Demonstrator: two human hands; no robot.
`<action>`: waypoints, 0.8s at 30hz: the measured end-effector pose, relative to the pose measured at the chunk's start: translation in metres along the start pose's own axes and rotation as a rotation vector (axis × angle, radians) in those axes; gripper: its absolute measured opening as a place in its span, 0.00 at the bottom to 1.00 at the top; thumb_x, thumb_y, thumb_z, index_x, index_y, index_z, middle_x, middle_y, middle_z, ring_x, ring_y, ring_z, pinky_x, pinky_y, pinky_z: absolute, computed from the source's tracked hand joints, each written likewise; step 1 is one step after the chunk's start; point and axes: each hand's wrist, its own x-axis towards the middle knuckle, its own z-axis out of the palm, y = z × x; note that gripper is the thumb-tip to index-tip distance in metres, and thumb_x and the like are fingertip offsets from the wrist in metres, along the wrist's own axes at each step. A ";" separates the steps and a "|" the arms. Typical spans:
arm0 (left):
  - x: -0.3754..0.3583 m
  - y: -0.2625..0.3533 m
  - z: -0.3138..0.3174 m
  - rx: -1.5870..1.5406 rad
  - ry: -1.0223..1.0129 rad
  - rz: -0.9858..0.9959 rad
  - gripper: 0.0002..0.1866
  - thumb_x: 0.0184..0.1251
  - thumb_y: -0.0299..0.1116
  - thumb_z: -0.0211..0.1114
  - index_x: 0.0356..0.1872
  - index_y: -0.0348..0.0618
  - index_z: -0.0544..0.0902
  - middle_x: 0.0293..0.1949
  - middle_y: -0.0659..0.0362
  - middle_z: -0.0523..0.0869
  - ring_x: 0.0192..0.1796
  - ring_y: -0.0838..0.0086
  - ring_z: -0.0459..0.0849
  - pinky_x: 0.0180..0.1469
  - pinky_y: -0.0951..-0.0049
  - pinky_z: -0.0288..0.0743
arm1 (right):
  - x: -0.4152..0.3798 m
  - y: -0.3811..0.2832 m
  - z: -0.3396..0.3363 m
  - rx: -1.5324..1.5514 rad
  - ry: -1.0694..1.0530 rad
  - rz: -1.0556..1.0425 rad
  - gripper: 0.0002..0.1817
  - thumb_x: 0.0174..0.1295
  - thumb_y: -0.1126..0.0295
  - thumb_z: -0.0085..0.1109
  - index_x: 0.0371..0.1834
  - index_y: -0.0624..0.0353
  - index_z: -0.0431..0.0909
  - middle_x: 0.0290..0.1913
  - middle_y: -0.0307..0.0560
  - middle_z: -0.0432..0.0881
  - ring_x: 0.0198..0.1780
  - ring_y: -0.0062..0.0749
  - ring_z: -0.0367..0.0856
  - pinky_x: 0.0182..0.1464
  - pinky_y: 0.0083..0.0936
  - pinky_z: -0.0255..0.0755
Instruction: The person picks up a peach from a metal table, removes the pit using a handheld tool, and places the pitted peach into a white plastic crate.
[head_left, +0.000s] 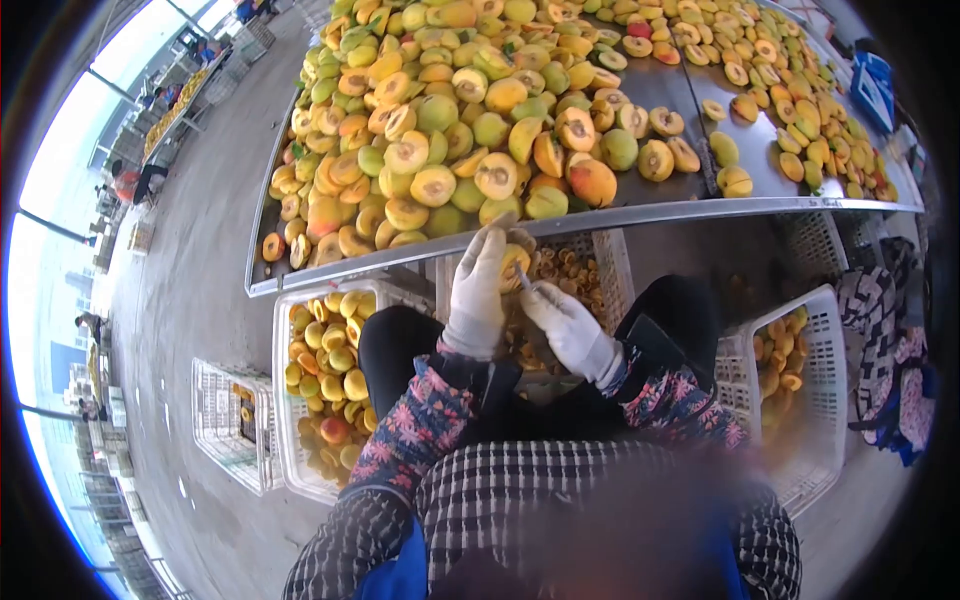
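My left hand (478, 292), in a white glove, is closed around a yellow peach half (514, 266) just in front of the table's metal edge. My right hand (572, 330), also gloved in white, grips a small metal-tipped tool (524, 279). The tool's tip meets the cut face of the peach half; its exact shape is too small to tell. Below both hands, between my knees, stands a white plastic crate (614, 268) holding brown-orange bits that look like pits. Whole and halved peaches (435, 185) lie heaped on the table directly beyond my hands.
The metal table (650, 92) has a raised front rim. At my left is a crate of peach halves (335, 365), with another white crate (232, 425) beyond it. A further crate (825, 380) with peach halves stands at my right. Other people work at tables far left.
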 end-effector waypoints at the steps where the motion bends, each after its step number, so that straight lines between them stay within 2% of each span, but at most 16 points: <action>1: -0.004 0.004 0.009 -0.023 0.024 -0.001 0.20 0.75 0.46 0.55 0.50 0.37 0.77 0.43 0.56 0.82 0.46 0.67 0.83 0.50 0.66 0.80 | 0.004 0.005 -0.001 -0.133 -0.004 -0.135 0.14 0.75 0.63 0.47 0.50 0.65 0.73 0.43 0.45 0.80 0.46 0.29 0.78 0.51 0.25 0.70; 2: -0.008 0.010 0.017 -0.044 0.050 0.001 0.20 0.75 0.46 0.55 0.49 0.37 0.77 0.42 0.56 0.83 0.46 0.67 0.83 0.49 0.66 0.80 | 0.008 0.008 -0.012 -0.666 0.068 -0.265 0.18 0.72 0.59 0.50 0.50 0.66 0.71 0.41 0.62 0.82 0.47 0.54 0.81 0.48 0.36 0.73; 3: -0.011 0.016 0.025 -0.032 0.141 -0.018 0.19 0.75 0.47 0.56 0.45 0.37 0.78 0.39 0.56 0.83 0.45 0.67 0.84 0.47 0.66 0.81 | 0.004 -0.011 -0.005 -0.783 0.079 -0.226 0.20 0.71 0.58 0.51 0.51 0.66 0.71 0.41 0.67 0.80 0.48 0.60 0.79 0.47 0.40 0.73; 4: -0.010 0.016 0.024 -0.004 0.144 -0.040 0.19 0.75 0.46 0.55 0.44 0.36 0.79 0.38 0.56 0.84 0.43 0.68 0.84 0.45 0.68 0.80 | -0.001 -0.029 0.003 -0.898 0.093 -0.179 0.21 0.69 0.57 0.52 0.52 0.67 0.71 0.40 0.72 0.78 0.49 0.67 0.76 0.46 0.44 0.73; 7: -0.004 0.019 0.014 0.071 0.144 -0.118 0.19 0.76 0.44 0.54 0.39 0.35 0.81 0.34 0.55 0.85 0.37 0.70 0.85 0.42 0.72 0.80 | 0.001 -0.027 -0.005 -1.013 0.030 -0.125 0.22 0.71 0.56 0.50 0.53 0.66 0.71 0.42 0.69 0.80 0.49 0.63 0.78 0.49 0.41 0.72; 10: -0.007 0.023 0.013 0.199 0.108 -0.128 0.20 0.76 0.45 0.54 0.38 0.35 0.81 0.34 0.54 0.85 0.37 0.70 0.85 0.43 0.72 0.79 | 0.004 -0.007 -0.007 -0.575 -0.058 -0.088 0.16 0.74 0.63 0.48 0.55 0.64 0.70 0.48 0.40 0.78 0.50 0.22 0.72 0.53 0.24 0.68; 11: -0.008 0.021 0.014 0.180 0.138 -0.061 0.20 0.76 0.45 0.53 0.37 0.35 0.81 0.35 0.54 0.85 0.38 0.70 0.85 0.44 0.71 0.79 | 0.002 -0.005 -0.004 -0.215 -0.101 -0.034 0.14 0.74 0.64 0.49 0.54 0.64 0.71 0.48 0.41 0.77 0.51 0.21 0.72 0.55 0.22 0.68; 14: -0.012 0.010 0.023 0.111 0.198 0.115 0.21 0.77 0.45 0.52 0.37 0.35 0.80 0.37 0.52 0.85 0.40 0.67 0.84 0.48 0.67 0.79 | 0.006 0.006 0.000 -0.337 -0.030 -0.202 0.15 0.73 0.66 0.49 0.52 0.67 0.72 0.47 0.58 0.81 0.51 0.40 0.79 0.53 0.31 0.70; 15: -0.012 0.008 0.024 0.089 0.194 0.149 0.21 0.78 0.45 0.51 0.37 0.34 0.79 0.39 0.51 0.85 0.41 0.66 0.84 0.49 0.66 0.79 | 0.004 0.004 0.000 -0.523 0.023 -0.218 0.14 0.73 0.65 0.48 0.51 0.67 0.72 0.46 0.53 0.81 0.51 0.33 0.77 0.54 0.28 0.69; 18: -0.015 0.007 0.023 0.051 0.167 0.199 0.21 0.79 0.44 0.49 0.36 0.35 0.78 0.43 0.50 0.84 0.46 0.64 0.84 0.55 0.62 0.78 | 0.001 0.004 0.008 -0.428 0.046 -0.284 0.15 0.74 0.64 0.48 0.50 0.67 0.72 0.44 0.51 0.81 0.47 0.35 0.78 0.51 0.30 0.71; 20: -0.014 -0.001 0.016 0.069 0.125 0.253 0.20 0.79 0.43 0.49 0.36 0.35 0.78 0.44 0.51 0.84 0.48 0.64 0.83 0.56 0.62 0.77 | -0.003 -0.008 0.011 -0.184 0.037 -0.009 0.13 0.74 0.65 0.48 0.50 0.64 0.72 0.44 0.47 0.79 0.47 0.29 0.76 0.51 0.24 0.70; 21: -0.014 -0.003 0.014 0.176 0.072 0.346 0.19 0.79 0.42 0.49 0.35 0.35 0.78 0.43 0.52 0.84 0.49 0.65 0.82 0.57 0.62 0.76 | -0.007 -0.017 0.013 -0.060 0.038 0.128 0.11 0.74 0.65 0.49 0.50 0.62 0.72 0.45 0.45 0.78 0.48 0.26 0.75 0.51 0.21 0.69; 23: -0.012 -0.004 0.011 0.214 0.003 0.389 0.19 0.79 0.41 0.49 0.35 0.35 0.78 0.43 0.52 0.83 0.48 0.66 0.82 0.58 0.63 0.76 | -0.008 -0.019 0.014 -0.019 0.048 0.158 0.12 0.74 0.65 0.49 0.50 0.61 0.72 0.40 0.41 0.79 0.42 0.28 0.78 0.46 0.25 0.72; 24: -0.011 -0.004 0.011 0.231 -0.030 0.409 0.19 0.79 0.41 0.49 0.34 0.35 0.78 0.42 0.53 0.83 0.48 0.66 0.82 0.58 0.63 0.75 | -0.005 -0.011 0.008 -0.228 0.038 -0.038 0.13 0.74 0.64 0.48 0.50 0.63 0.72 0.39 0.48 0.80 0.42 0.38 0.79 0.44 0.30 0.72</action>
